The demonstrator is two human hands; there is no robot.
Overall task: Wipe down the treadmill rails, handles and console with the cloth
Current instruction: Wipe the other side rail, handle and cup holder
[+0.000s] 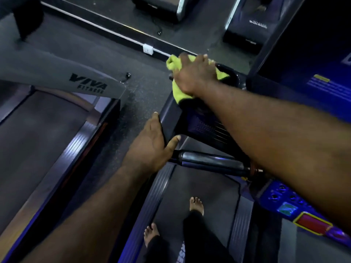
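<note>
Cloth, yellow-green and bunched, is lying on the top left corner of the treadmill's dark console, close to a black curved grip there. Right hand is pressing down on it with fingers spread and fairly flat, so cloth is showing on both sides of the palm. Left hand is clasping the console's near left edge, thumb on the inner face and fingers wrapped round the outer side. Just below the thumb a handle, part chrome and part black, is running across toward the right forearm. Two bare feet are standing on the belt between ribbed side rails. At lower right a blue button panel is glowing beside a red patch edged in yellow. On the left, a neighbouring machine's grey arm is carrying the words "VIVA FITNESS". A white wall socket is sitting on the skirting beyond. The blue label at upper right is too blurred to read.
</note>
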